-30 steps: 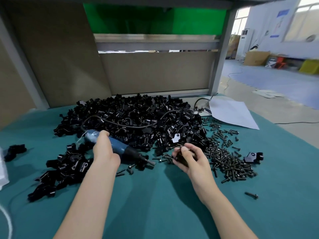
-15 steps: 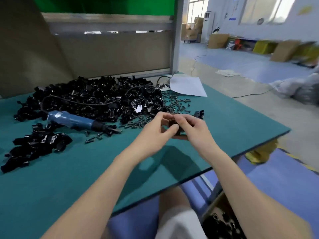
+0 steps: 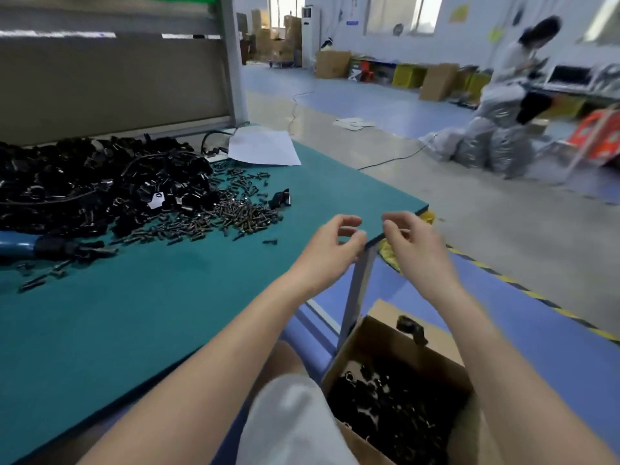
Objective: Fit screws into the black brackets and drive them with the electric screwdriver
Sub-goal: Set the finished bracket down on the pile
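Left hand [image 3: 330,245] and right hand [image 3: 414,245] are hovering empty, fingers loosely curled; bracket [image 3: 411,329] is showing below them at cardboard box [image 3: 369,342] rim. Wall posters [image 3: 459,13] blurred, unreadable.

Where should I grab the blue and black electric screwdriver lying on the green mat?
Take the blue and black electric screwdriver by its blue barrel, coming from above with the left hand. It lies flat on the green mat, bit pointing right, so fingers can wrap over the thick barrel.
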A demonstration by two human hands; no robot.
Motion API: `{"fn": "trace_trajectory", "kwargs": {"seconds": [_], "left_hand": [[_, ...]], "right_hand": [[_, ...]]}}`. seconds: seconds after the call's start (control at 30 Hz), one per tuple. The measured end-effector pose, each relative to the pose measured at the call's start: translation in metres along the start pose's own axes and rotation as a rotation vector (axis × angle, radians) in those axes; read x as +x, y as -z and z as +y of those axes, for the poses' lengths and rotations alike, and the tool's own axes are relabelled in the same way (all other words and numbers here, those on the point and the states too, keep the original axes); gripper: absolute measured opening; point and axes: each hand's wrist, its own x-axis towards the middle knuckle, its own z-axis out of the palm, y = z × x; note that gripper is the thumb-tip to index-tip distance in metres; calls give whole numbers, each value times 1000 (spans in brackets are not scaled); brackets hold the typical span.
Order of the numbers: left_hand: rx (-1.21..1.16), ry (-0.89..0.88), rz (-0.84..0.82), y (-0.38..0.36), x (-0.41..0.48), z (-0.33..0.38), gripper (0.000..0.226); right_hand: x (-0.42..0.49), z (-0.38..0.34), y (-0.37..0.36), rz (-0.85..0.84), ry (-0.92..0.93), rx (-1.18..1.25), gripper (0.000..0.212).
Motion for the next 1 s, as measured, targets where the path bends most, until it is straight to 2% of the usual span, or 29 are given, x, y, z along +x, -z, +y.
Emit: {"fn": "trace_trajectory", "kwargs": {"seconds": [0.1,0.2,0.37,0.53,0.7,0.8,1.0], "left_hand": [[117,-47,102,30,-4,-13,22],[320,-65,247,81,-23,-37,26],[797,65,418,179,-83,-83,35],[1057,214,638,243,-115,-102,34],[1143,285,793,265,-94,-112,34],[1150,280,822,276,-78,-120,33],[1106,263,844,285,-69,-127,29]], "right_hand": [[-2,-17,-23,-10,76,43,26],[-4,-42,-65,-101,176,41,27],[-6,-88,-157,-305,332,-6,31],[-5,-131,-246,-421,463,-161,39],[7,-169,-313,-380,539,-228,46],[20,-183,-341,-328,565,-253,48],[37,-190,-367,-372,594,-319,49]]}}
